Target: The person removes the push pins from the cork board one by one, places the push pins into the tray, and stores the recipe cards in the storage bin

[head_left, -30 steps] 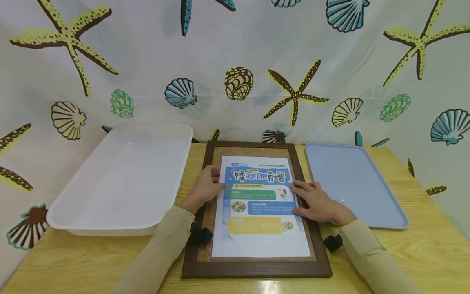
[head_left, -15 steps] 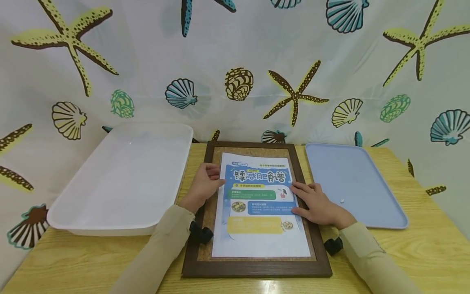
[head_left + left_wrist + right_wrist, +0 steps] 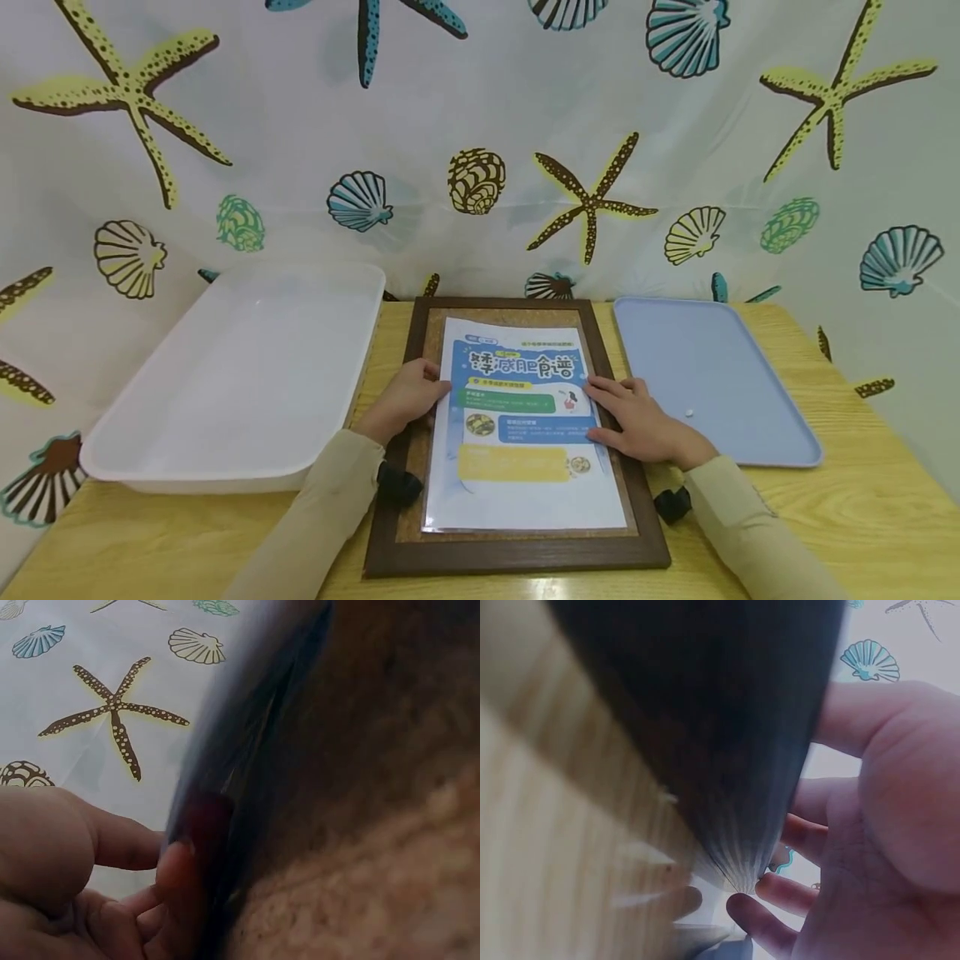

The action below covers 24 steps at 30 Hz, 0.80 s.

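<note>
A printed poster sheet (image 3: 525,504) with coloured text boxes and a glossy edge lies over a brown-framed cork board (image 3: 517,557). My left hand (image 3: 405,398) pinches the sheet's left edge, thumb on top and fingers curled beneath. In the left wrist view that edge stands raised from the cork surface (image 3: 390,892), with a fingertip showing dark red behind it. My right hand (image 3: 641,423) rests with spread fingers at the sheet's right edge, across the board's frame. The right wrist view has the dark side of the frame (image 3: 727,727) close beside the fingers.
At the left stands a large white tray (image 3: 247,367). A pale blue tray (image 3: 697,358) lies to the right, with a small white object (image 3: 689,412) in it. Behind the wooden table (image 3: 847,500) hangs a curtain printed with shells and starfish.
The head view has shifted slightly. My left fingers have come down and closed on the sheet's left edge, which they were beside before. The right hand stays at the right edge.
</note>
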### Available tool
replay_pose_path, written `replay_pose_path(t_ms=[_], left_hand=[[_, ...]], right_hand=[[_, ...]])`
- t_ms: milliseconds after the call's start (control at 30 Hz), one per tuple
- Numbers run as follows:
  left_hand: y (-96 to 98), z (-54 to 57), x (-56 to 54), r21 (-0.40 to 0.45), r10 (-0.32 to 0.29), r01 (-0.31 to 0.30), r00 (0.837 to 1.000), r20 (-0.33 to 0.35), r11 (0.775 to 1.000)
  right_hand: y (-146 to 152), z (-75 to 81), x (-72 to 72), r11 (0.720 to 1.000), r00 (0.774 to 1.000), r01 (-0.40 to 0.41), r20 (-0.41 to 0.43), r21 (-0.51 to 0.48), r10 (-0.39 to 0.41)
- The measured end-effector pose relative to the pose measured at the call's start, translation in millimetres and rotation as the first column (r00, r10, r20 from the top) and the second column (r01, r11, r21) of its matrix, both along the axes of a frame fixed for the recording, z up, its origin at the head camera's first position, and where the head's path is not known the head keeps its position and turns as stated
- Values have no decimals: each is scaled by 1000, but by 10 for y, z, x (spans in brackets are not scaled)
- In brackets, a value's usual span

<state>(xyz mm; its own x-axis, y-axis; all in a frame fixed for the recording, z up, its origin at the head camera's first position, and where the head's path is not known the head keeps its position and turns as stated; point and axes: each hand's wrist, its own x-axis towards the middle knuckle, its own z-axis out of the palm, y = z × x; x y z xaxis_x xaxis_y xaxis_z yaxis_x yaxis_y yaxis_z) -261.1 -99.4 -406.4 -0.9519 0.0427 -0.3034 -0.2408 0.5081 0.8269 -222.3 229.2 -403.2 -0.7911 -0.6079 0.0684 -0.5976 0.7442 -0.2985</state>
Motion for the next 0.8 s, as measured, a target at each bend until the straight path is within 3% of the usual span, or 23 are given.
replay_pose_path(t_ms=[200, 300, 533, 800], left_hand=[[-41, 48, 50, -109, -112, 110, 994, -13, 988], [-53, 56, 68, -137, -129, 126, 992, -14, 983], [-68, 59, 72, -119, -131, 126, 991, -35, 985], [-47, 101, 55, -19, -152, 150, 984, -96, 988]], right_hand=[[-14, 15, -15, 1000, 1000, 8, 21, -11, -8], [-30, 15, -16, 1000, 999, 15, 32, -13, -14], [-37, -11, -40, 1000, 1000, 12, 22, -18, -12], [18, -1, -40, 998, 998, 52, 46, -27, -51]])
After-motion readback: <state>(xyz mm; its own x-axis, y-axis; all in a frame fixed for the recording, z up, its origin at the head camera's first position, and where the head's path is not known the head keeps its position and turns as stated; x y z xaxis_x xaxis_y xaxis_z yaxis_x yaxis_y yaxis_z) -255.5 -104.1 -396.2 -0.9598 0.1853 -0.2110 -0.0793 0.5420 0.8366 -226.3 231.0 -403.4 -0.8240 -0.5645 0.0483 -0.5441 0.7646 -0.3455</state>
